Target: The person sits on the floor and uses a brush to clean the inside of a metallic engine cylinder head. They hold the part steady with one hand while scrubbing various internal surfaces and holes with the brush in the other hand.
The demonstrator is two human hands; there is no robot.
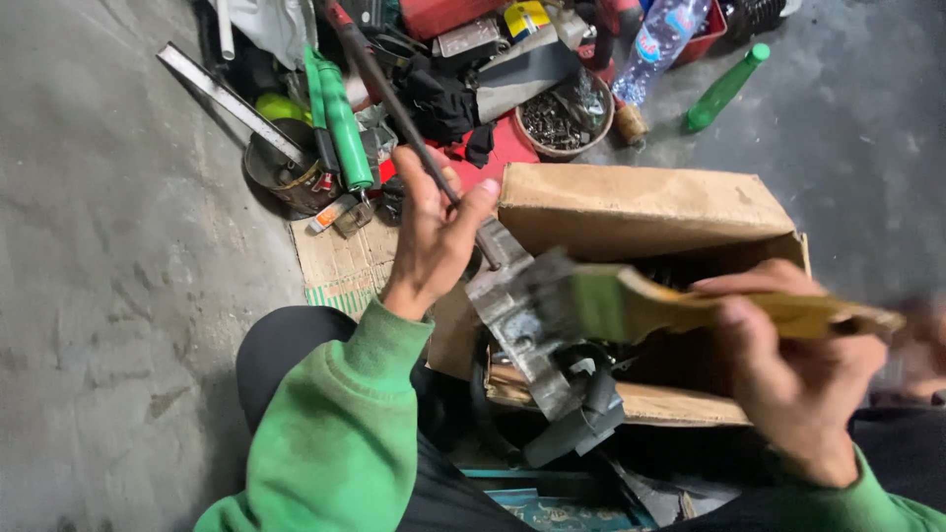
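My left hand [434,232] grips a long dark metal rod [379,79] that rises toward the upper left; a grimy grey metal part [517,320] is fixed at its lower end, over an open cardboard box [631,202]. My right hand [788,369] holds a paintbrush [650,305] by its yellow wooden handle. The brush has a green ferrule, and its blurred bristles touch the metal part. Both sleeves are green.
A heap of tools lies at the top: a green-handled tool [340,118], a round tin [286,177], a bowl of small metal bits [562,118], a clear plastic bottle [655,44], a green bottle [724,89]. Grey concrete floor [118,296] spreads left.
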